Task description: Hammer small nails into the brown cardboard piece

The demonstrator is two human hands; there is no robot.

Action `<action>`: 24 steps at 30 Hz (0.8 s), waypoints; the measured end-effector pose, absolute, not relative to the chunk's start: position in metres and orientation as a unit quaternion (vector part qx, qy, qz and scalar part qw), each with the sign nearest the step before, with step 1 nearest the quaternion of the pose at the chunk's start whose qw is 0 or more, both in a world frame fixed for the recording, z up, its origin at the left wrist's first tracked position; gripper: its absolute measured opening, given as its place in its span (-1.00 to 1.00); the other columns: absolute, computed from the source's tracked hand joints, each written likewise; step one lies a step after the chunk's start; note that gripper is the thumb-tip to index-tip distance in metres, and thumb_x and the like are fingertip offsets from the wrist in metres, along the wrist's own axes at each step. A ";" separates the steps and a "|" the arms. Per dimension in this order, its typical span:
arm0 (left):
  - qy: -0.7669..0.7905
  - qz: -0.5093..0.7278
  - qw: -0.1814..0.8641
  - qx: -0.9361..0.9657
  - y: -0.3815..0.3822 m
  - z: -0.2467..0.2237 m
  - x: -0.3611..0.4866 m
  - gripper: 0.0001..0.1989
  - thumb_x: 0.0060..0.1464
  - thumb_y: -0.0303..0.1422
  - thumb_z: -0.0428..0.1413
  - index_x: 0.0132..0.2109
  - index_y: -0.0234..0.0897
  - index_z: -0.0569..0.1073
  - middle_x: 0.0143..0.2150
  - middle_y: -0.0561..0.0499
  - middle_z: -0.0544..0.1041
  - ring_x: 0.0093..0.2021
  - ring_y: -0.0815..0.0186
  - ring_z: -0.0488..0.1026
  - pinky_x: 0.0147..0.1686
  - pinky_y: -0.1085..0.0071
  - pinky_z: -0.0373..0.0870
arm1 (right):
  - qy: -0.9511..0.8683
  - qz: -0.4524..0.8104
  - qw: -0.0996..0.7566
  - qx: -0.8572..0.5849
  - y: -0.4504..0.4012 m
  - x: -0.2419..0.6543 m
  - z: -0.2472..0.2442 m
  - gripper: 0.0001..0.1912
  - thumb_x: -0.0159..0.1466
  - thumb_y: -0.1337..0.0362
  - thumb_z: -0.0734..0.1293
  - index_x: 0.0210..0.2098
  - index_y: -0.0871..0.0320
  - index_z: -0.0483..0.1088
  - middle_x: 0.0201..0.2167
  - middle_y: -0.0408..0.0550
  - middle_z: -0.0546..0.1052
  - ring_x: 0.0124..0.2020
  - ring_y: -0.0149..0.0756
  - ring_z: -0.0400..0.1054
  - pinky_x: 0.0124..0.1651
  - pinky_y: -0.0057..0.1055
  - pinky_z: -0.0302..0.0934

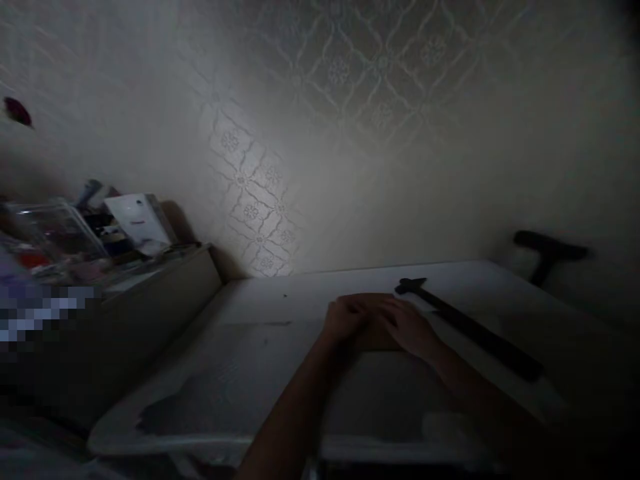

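A flat brown board (377,341), its material hard to make out in the dim light, lies on the white table under both my hands. My left hand (345,320) is closed over its left side with curled fingers. Over the right side, my right hand (409,327) bends its fingers inward onto the board. The fingertips of the two hands come close together near the middle, and anything small between them is too dark to see. Just right of my right hand lies a hammer (470,328), its head toward the wall and its dark handle toward me.
The white table (250,303) stands against a patterned wall (350,167). At the left is a cabinet (165,313) bearing a white box (139,220), a clear plastic case (60,230) and clutter. A dark T-shaped object (550,250) rises beyond the table's right edge.
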State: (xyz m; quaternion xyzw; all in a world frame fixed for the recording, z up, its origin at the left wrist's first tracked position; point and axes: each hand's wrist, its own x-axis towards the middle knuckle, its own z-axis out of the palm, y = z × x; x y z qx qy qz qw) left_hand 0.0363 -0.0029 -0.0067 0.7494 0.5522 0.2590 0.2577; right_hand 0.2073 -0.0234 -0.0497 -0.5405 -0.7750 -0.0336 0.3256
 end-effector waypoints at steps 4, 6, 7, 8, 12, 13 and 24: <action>0.547 0.267 0.266 0.747 -0.006 -0.005 0.035 -0.77 -0.05 -0.29 0.08 -0.36 -0.33 0.58 -0.42 0.01 0.55 -0.37 0.35 0.43 -0.39 0.55 0.31 | -0.775 -0.033 0.332 -0.536 -0.023 0.207 -0.049 -0.70 0.24 0.27 0.17 -0.10 0.16 0.42 -0.03 0.07 0.43 0.02 -0.14 0.26 0.08 -0.16 0.12; 0.546 0.268 0.267 0.748 -0.007 -0.004 0.034 -0.77 -0.05 -0.30 0.08 -0.35 -0.33 0.58 -0.42 0.01 0.56 -0.38 0.36 0.43 -0.39 0.55 0.31 | -0.777 -0.031 0.330 -0.535 -0.023 0.207 -0.049 -0.70 0.24 0.27 0.18 -0.10 0.16 0.42 -0.03 0.07 0.43 0.02 -0.15 0.26 0.09 -0.16 0.12; 0.544 0.265 0.265 0.751 -0.007 -0.003 0.034 -0.77 -0.05 -0.30 0.08 -0.35 -0.33 0.58 -0.41 0.01 0.56 -0.38 0.36 0.43 -0.40 0.55 0.31 | -0.777 -0.029 0.329 -0.536 -0.023 0.207 -0.049 -0.71 0.24 0.27 0.18 -0.10 0.16 0.42 -0.03 0.07 0.43 0.01 -0.15 0.27 0.09 -0.16 0.12; 0.542 0.261 0.262 0.755 -0.007 -0.003 0.034 -0.77 -0.05 -0.29 0.08 -0.35 -0.33 0.58 -0.41 0.01 0.56 -0.38 0.36 0.43 -0.40 0.55 0.31 | -0.775 -0.027 0.328 -0.540 -0.023 0.207 -0.049 -0.71 0.24 0.27 0.18 -0.10 0.15 0.42 -0.03 0.07 0.43 0.00 -0.15 0.27 0.08 -0.17 0.12; 0.523 0.245 0.255 0.776 -0.004 -0.003 0.033 -0.79 -0.04 -0.32 0.08 -0.36 -0.32 0.57 -0.40 0.03 0.56 -0.36 0.36 0.44 -0.38 0.57 0.30 | -0.770 -0.026 0.322 -0.551 -0.023 0.206 -0.048 -0.72 0.23 0.27 0.19 -0.12 0.17 0.42 -0.04 0.08 0.43 0.00 -0.15 0.27 0.07 -0.19 0.14; 0.517 0.244 0.254 0.780 -0.003 -0.003 0.033 -0.80 -0.04 -0.34 0.08 -0.36 -0.32 0.57 -0.39 0.03 0.56 -0.35 0.37 0.44 -0.37 0.57 0.31 | -0.769 -0.028 0.320 -0.553 -0.022 0.206 -0.046 -0.72 0.23 0.27 0.19 -0.13 0.18 0.43 -0.05 0.09 0.44 0.00 -0.14 0.27 0.06 -0.19 0.15; 0.525 0.242 0.282 0.766 -0.005 0.000 0.034 -0.84 -0.07 -0.37 0.11 -0.37 -0.29 0.58 -0.34 0.04 0.57 -0.30 0.36 0.46 -0.29 0.56 0.34 | -0.788 -0.043 0.294 -0.540 -0.019 0.215 -0.037 -0.76 0.23 0.27 0.18 -0.19 0.11 0.43 -0.11 0.00 0.47 -0.09 -0.18 0.32 0.00 -0.25 0.19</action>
